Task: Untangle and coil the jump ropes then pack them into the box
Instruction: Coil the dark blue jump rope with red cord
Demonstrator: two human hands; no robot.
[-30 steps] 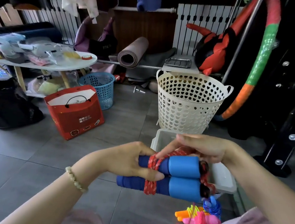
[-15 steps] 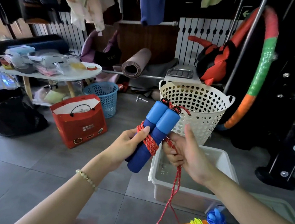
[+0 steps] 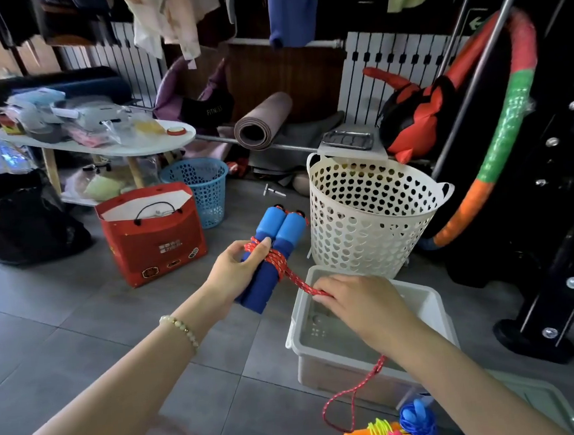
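Now the left hand (image 3: 235,270) grips two blue foam handles (image 3: 280,231); the right hand (image 3: 364,307) pinches red woven rope (image 3: 295,280) beside that grip.

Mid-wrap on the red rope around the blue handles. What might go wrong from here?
1. The slack tail of the rope loops down beside the other ropes and may snag on them as winding goes on.
2. Only the thumb of the left hand seems to pin the wraps on the handles; if the right hand pulls too hard, they may slip loose.
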